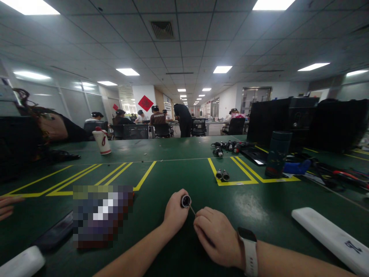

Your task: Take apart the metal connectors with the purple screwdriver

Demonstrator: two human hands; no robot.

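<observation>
Overhead illumination from ceiling panels point(223, 69), burnt out to white; green table point(178, 169) dim, with faint sheen toward its far side. Black case point(276, 119) deeply shadowed. Wide-angle distortion stretches the edges; coarse pixelation masks a patch point(102, 217) at left.

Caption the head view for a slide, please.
Left hand holds a cylindrical part; right hand, a thin rod near its rim.
</observation>
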